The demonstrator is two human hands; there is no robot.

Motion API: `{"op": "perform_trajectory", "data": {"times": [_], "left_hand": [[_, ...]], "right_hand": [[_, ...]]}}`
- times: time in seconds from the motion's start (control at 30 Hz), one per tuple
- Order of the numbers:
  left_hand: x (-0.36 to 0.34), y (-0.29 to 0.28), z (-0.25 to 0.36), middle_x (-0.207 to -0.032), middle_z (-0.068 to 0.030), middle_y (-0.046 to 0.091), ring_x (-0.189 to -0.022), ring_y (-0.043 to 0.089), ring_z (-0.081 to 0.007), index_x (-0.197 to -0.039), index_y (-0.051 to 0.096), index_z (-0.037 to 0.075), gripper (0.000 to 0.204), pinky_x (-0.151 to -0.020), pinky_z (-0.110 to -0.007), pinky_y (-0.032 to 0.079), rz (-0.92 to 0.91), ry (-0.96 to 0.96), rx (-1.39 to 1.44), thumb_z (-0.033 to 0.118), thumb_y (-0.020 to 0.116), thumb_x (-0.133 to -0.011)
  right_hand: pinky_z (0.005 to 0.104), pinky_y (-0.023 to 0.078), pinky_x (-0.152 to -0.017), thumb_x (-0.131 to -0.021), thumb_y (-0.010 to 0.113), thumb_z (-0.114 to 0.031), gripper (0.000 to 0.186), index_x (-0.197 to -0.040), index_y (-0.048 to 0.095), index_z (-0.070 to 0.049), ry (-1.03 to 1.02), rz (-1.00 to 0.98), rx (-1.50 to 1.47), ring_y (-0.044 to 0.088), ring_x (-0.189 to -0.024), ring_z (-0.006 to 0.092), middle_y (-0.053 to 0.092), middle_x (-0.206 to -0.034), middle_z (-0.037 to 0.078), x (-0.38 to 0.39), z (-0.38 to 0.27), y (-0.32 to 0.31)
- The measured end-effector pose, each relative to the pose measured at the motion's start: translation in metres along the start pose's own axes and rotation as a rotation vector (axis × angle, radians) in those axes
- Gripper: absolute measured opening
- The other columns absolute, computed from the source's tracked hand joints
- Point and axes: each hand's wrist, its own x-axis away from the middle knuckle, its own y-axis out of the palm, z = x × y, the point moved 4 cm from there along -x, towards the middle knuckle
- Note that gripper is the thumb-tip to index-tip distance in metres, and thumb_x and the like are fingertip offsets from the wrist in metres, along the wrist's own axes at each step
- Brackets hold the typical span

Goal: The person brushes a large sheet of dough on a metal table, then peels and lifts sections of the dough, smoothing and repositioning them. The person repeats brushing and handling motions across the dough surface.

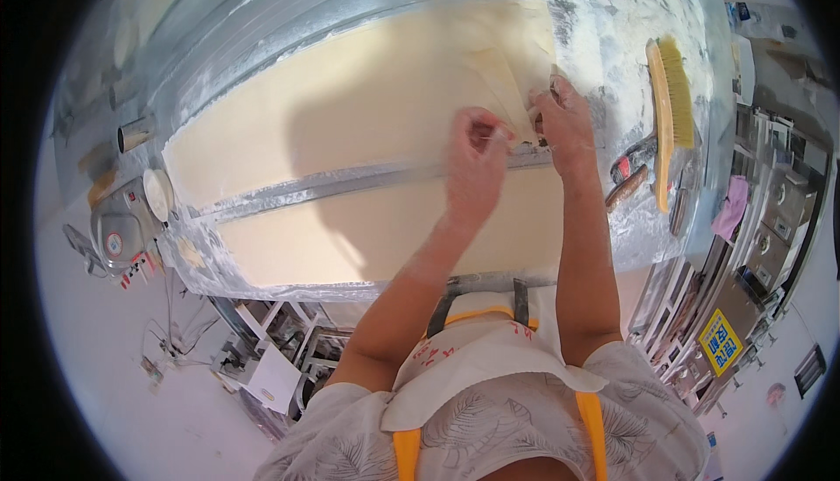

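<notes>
A long pale dough sheet (236, 148) lies across the floured work table, and a second dough sheet (271, 245) runs along the side nearer me. At the right end of the far sheet, a thin flap of dough (499, 78) is lifted and folded over. My right hand (565, 122) pinches at the flap's near edge, its fingers closed around it. Just to its left, my left hand (478, 161) is curled with thumb and fingertips together beside the flap; whatever it grips, if anything, is hidden. Flour dusts both hands.
A wooden bench brush (662, 122) with yellow bristles lies at the right, beside dark-handled tools (632, 170). At the left stand a metal cup (135, 133), a white round dish (158, 195) and a grey machine (122, 231). Metal racks (691, 306) flank the table's right.
</notes>
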Motion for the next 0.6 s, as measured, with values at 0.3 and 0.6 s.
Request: {"op": "perform_trajectory", "data": {"times": [0.3, 0.6], "left_hand": [[-0.096, -0.017, 0.03, -0.067, -0.0082, 0.068, -0.05, 0.065, -0.0166, -0.079, 0.068, -0.001, 0.041, -0.043, -0.03, 0.047, -0.025, -0.32, -0.495, 0.032, 0.074, -0.102], [-0.099, 0.028, 0.053, -0.076, -0.0013, 0.069, -0.069, 0.063, -0.0081, -0.092, 0.075, 0.002, 0.028, -0.063, -0.026, 0.048, -0.15, 0.23, -0.602, 0.029, 0.074, -0.101]], "right_hand": [[0.0299, 0.045, -0.064, -0.097, 0.073, -0.02, 0.021, -0.102, 0.072, 0.001, -0.063, -0.011, 0.264, 0.053, -0.07, 0.0082, 0.062, -0.075, 0.0, 0.002, 0.013, -0.009], [0.0262, 0.045, -0.069, -0.1, 0.064, -0.011, 0.025, -0.12, 0.073, 0.001, -0.069, -0.088, -0.047, 0.056, -0.08, 0.0062, 0.066, -0.091, -0.003, 0.013, 0.008, -0.016]]}}
